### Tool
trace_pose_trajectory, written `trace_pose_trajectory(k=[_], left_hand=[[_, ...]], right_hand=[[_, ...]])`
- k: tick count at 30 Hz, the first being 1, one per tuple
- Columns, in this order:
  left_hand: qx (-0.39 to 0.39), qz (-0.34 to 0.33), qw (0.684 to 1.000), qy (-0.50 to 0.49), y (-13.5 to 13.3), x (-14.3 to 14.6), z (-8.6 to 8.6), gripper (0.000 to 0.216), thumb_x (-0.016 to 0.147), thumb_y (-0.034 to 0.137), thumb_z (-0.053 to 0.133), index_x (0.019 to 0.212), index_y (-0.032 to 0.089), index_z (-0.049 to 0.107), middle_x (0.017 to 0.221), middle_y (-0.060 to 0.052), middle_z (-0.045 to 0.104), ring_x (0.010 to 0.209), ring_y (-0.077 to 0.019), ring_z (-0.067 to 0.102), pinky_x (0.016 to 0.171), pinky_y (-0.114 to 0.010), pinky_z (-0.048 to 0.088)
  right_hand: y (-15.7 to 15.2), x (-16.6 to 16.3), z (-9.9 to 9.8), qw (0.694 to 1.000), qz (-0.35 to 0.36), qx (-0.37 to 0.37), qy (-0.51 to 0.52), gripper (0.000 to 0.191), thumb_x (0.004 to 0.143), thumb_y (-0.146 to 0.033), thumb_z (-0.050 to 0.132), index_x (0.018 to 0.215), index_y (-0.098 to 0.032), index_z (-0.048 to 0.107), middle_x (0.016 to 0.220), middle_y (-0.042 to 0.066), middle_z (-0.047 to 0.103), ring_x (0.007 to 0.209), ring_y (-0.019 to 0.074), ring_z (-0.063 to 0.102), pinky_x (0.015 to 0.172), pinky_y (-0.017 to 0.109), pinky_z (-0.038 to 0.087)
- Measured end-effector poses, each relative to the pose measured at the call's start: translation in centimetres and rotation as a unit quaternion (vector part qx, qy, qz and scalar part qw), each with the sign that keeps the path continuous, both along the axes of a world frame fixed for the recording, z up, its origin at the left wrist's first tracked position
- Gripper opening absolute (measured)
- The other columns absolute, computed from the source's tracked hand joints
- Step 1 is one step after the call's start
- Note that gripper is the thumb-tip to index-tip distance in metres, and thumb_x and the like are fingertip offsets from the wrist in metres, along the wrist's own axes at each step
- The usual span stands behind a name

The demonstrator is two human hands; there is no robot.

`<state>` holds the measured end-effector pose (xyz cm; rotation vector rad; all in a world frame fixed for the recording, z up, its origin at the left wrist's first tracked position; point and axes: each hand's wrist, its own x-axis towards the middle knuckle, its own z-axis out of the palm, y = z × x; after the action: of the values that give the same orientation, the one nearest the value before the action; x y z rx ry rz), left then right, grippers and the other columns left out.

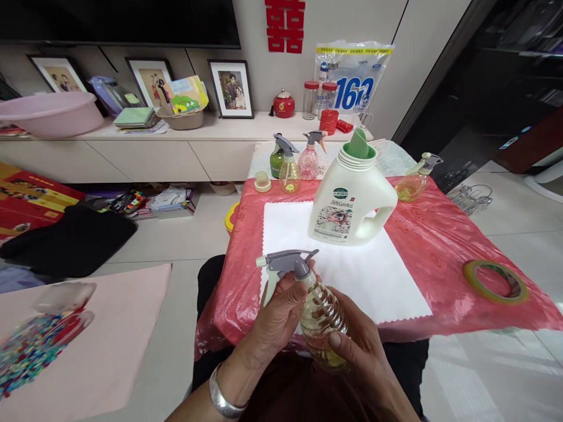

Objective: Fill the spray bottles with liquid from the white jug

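Observation:
A clear yellowish spray bottle with a grey and pale green trigger head is tilted in front of me, held in both hands. My left hand is wrapped round its neck, just below the head. Around the lower body closes my right hand. A little yellow liquid shows near the bottom. Beyond it, a large white detergent jug stands uncapped on a white cloth, a green spout in its mouth. A pale cap rests on the table's far left.
Behind the jug stand a yellow spray bottle, a pink one and a green one. Another spray bottle is at the right edge. A tape roll lies on the red table cover. Small coloured pieces cover a pink surface on the left.

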<state>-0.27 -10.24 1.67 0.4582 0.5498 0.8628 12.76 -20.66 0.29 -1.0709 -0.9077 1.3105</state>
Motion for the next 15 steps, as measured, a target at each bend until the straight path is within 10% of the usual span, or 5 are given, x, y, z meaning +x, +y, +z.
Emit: trace_pose_trajectory(k=[15], left_hand=[[-0.007, 0.013, 1.0, -0.026, -0.7, 0.63, 0.65, 0.052, 0.06, 0.045, 0.094, 0.1, 0.017, 0.078, 0.093, -0.007, 0.076, 0.089, -0.0235, 0.071, 0.085, -0.036, 0.055]], right_hand=[[-0.11, -0.57, 0.02, 0.999, -0.025, 0.008, 0.026, 0.062, 0.092, -0.047, 0.075, 0.145, -0.026, 0.052, 0.148, 0.007, 0.042, 0.138, 0.0286, 0.041, 0.117, 0.04, 0.039]])
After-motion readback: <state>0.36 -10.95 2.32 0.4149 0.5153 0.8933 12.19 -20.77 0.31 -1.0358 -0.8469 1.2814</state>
